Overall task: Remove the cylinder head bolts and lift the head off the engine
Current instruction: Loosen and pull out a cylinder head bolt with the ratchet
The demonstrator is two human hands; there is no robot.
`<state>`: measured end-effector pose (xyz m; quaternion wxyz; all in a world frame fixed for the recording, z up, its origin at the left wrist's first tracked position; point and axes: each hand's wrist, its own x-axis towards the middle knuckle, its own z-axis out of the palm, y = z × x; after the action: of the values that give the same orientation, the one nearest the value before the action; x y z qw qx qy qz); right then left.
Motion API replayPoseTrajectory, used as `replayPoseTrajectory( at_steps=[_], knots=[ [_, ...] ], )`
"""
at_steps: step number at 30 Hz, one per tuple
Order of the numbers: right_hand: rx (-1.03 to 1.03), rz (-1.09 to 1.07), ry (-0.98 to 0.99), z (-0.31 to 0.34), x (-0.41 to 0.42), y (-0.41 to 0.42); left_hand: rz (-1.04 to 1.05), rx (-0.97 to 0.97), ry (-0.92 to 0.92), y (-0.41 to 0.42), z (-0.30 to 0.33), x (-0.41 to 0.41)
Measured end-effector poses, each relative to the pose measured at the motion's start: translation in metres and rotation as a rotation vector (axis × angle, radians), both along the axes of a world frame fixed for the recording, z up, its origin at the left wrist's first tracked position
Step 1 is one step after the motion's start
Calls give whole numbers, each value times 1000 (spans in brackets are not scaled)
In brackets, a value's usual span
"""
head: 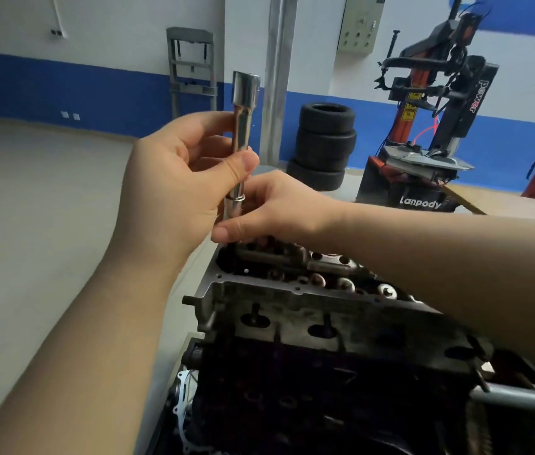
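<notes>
Grey cast-metal cylinder head (309, 303) is still sitting on the engine at lower centre, bolts unfinished: left hand (174, 188) gripping the long chrome socket extension (241, 133), right hand (279, 208) pinching its lower end.

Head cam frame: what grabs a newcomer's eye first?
At centre, a long chrome socket extension stands upright, gripped by the left hand up the shaft and the right hand at its base. Below them sits the bare cylinder head on the dark engine block. Behind, stacked tyres and a red tyre changer line the blue-striped wall.
</notes>
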<state>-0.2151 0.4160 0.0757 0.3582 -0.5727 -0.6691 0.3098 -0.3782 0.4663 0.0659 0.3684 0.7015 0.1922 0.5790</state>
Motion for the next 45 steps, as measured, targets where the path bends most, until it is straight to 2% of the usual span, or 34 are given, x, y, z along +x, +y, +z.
replayPoseTrajectory(
  at_steps=[3,6,9,12,16,24,33,36,42,45],
  knots=[
    [111,30,43,-11,-4,11,20,-17,-87,-3,-5,8],
    [136,88,139,-16,3,14,37,3,-105,-2,-5,9],
    [145,84,170,-18,8,12,-6,-26,-54,3,0,6],
    [158,60,169,-19,9,12,-145,-103,31,9,8,-1],
    [135,92,199,-19,9,9,-293,-85,102,14,15,-13],
    [166,89,230,-20,9,10,62,46,98,9,15,-12],
    [169,105,253,-18,14,2,-241,-59,128,4,18,-18],
    [153,100,257,-19,10,1,-209,-44,134,2,19,-16],
    [158,35,192,-17,4,0,50,18,161,5,16,-10],
    [157,48,215,-16,5,-1,-124,-67,100,3,18,-10]
  ],
)
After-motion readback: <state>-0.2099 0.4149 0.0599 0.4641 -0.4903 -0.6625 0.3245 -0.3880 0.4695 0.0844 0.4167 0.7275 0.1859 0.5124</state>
